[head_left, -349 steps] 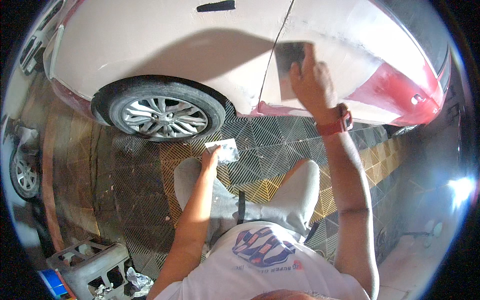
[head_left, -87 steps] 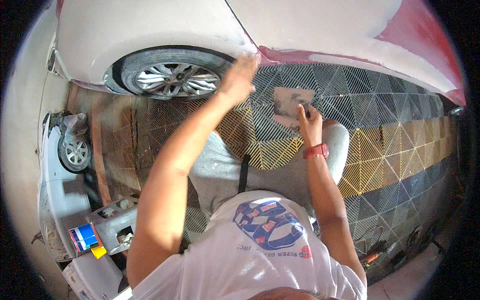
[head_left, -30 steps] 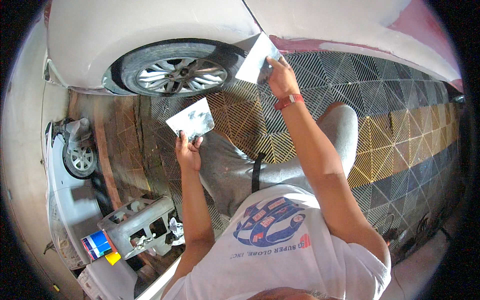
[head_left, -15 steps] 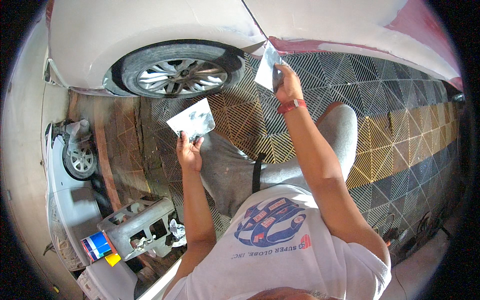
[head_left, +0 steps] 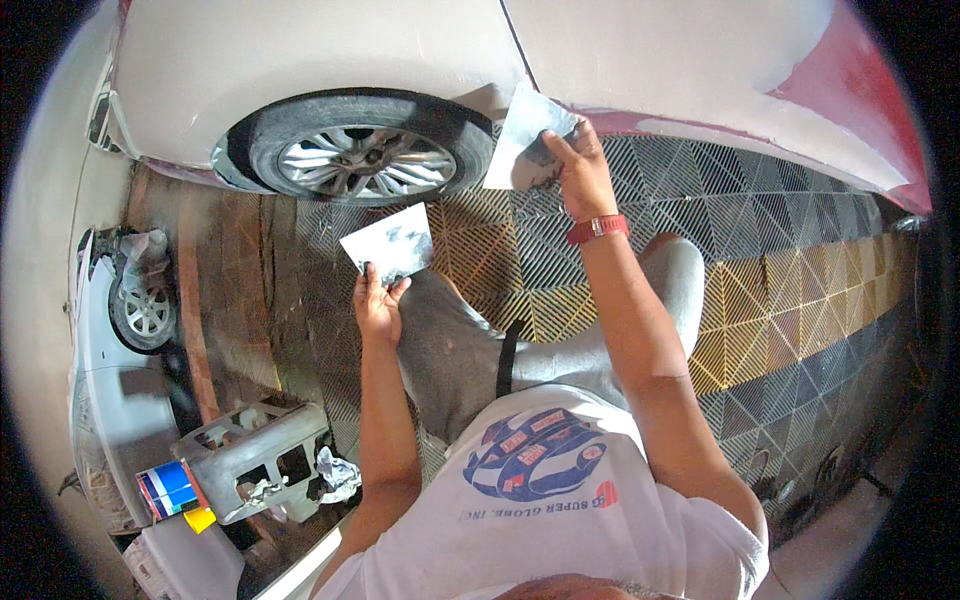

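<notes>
My left hand (head_left: 378, 308) grips a thin, flat, four-cornered pale sheet (head_left: 385, 238) by its near edge, thumb and fingers closed on it. Dark smudges mark its shiny face. Farther right, my right hand (head_left: 584, 175), with a red watch on the wrist, pinches a similar sheet (head_left: 520, 128), its broad face turned up and grey marks on it. This sheet is beside the lower edge of a car body (head_left: 330, 45), at the seam between two panels; whether it touches the body I cannot tell. The body is dull whitish with reddish patches.
A car wheel (head_left: 370, 165) stands ahead of my left hand. At the lower left, a grey plastic crate (head_left: 225, 475) bears a blue-and-white tin (head_left: 168, 490) and crumpled foil (head_left: 338, 475). Another car (head_left: 115, 350) lies beyond it. Ribbed floor tiles (head_left: 770, 300) extend to the right.
My right hand has drawn back slightly and turned its sheet, so more of the face shows. The left hand keeps its sheet at nearly the same spot. The whole view has shifted a little.
</notes>
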